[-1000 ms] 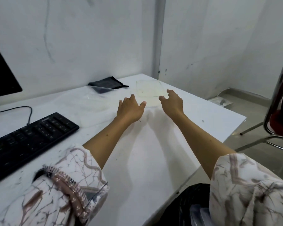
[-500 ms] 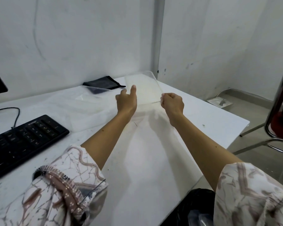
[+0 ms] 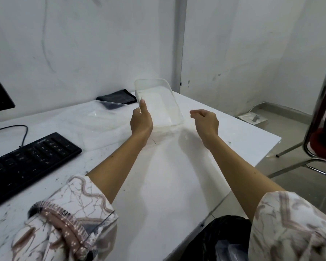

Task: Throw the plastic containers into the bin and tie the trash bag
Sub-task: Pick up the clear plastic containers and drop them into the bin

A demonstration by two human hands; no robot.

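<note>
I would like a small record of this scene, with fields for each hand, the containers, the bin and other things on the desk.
left hand: holds tilted clear container by its left edge
right hand: holds nothing, fingers loosely curled, beside the container
second container: lies on desk, left of the hands
bin bag: black, below desk edge
others: keyboard, black pouch

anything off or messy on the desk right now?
Mostly tidy. The white table shows dark scuffs and specks beside the keyboard. The clear container is tilted up only because the left hand holds it.
</note>
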